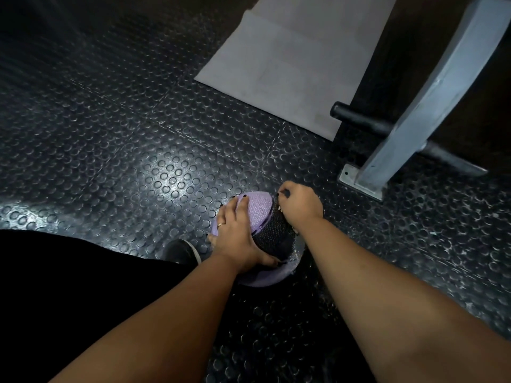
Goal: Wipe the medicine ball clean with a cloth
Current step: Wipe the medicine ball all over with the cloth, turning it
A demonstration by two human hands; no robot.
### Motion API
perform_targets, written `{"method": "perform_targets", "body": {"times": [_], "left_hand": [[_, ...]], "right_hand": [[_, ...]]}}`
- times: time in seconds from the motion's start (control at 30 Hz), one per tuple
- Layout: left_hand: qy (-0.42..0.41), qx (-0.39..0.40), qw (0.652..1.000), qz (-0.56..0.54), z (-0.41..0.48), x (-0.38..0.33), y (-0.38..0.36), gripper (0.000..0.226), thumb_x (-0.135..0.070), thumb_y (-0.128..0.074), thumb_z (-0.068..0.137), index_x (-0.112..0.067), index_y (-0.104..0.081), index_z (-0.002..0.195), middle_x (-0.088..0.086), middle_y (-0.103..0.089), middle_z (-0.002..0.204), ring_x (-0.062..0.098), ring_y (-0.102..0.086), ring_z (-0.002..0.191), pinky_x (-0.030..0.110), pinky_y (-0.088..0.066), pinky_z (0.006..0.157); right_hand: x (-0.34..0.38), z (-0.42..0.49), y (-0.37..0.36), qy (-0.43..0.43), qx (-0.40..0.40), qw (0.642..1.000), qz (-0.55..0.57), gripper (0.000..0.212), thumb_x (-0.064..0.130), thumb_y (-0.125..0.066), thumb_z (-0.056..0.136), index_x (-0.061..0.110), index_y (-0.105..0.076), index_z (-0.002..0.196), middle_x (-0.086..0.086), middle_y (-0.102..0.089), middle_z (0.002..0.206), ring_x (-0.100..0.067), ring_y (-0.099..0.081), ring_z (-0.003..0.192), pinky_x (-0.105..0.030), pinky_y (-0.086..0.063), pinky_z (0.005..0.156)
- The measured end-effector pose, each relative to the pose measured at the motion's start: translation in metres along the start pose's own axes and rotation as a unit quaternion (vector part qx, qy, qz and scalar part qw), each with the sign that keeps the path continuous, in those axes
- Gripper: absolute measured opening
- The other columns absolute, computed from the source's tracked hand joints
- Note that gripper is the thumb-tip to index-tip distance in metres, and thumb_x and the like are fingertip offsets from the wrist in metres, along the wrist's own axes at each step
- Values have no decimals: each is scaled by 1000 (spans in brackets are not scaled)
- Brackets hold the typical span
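The medicine ball (258, 214) was steadied against rolling by the flat, spread left hand (239, 236); the right hand (300, 205) was curled against it (whether round a cloth could not be told).

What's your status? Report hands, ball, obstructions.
Left hand flat on medicine ball. Right hand curled at its far edge, grip unclear. Ball on floor; machine frame nearby, not blocking.

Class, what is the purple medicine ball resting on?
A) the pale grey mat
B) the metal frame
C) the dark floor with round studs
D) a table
C: the medicine ball sits on the dark studded floor, well short of the pale grey mat and the metal frame.
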State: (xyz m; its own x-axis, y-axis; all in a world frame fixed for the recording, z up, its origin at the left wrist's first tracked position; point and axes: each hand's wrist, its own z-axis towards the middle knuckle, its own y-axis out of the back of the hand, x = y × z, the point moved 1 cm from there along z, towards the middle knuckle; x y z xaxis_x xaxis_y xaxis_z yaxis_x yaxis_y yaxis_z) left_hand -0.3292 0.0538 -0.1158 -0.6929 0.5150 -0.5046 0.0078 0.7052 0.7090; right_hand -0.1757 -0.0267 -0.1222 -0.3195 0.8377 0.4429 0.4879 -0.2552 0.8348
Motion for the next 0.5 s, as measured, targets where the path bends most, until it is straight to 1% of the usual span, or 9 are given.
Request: {"method": "perform_targets", "body": {"times": [0.07,0.13,0.27,0.37,0.43,0.5], "left_hand": [[-4,2,1000,-2,0,1,-1,162,-61,-94,32,-32,5,156,-15,5,160,23,4,152,73,-25,110],[-10,5,1000,-7,0,3,-1,163,-61,-94,31,-32,5,157,-14,4,161,22,5,152,72,-23,111],[-8,8,1000,-11,3,5,1,163,-66,-89,27,-33,5,156,-14,4,160,21,4,151,71,-24,111],[-13,3,1000,-19,2,7,-2,162,-70,-82,25,-32,6,156,-14,6,160,20,7,151,70,-24,112],[-24,-5,1000,-14,-2,6,-3,161,-67,-86,30,-29,6,157,-8,6,162,21,8,151,66,-20,116],[-33,-13,999,0,-5,5,-4,159,-60,-94,37,-25,5,158,-3,5,164,24,9,152,58,-14,121]], "right_hand": [[-2,-2,-1,6,-3,1000,-4,15,25,-50,92,27,-64,99,-3,-68,89,-25,-61,76,-30,-48,62],[-6,-14,-3,23,-24,999,21,15,24,-51,90,25,-64,99,-3,-68,92,-25,-62,78,-32,-50,64],[-6,-55,-5,64,-66,992,89,15,25,-56,90,24,-64,102,3,-68,99,-19,-62,82,-29,-46,66],[-4,-80,-10,113,-73,988,81,16,29,-56,90,27,-62,104,6,-67,101,-18,-62,84,-31,-49,69],[-5,-79,-11,117,-82,988,66,15,30,-55,90,27,-62,103,6,-66,100,-20,-62,84,-32,-48,69],[-8,-63,-9,88,-91,990,68,14,28,-55,90,26,-62,101,4,-67,99,-22,-62,84,-32,-49,68]]}}
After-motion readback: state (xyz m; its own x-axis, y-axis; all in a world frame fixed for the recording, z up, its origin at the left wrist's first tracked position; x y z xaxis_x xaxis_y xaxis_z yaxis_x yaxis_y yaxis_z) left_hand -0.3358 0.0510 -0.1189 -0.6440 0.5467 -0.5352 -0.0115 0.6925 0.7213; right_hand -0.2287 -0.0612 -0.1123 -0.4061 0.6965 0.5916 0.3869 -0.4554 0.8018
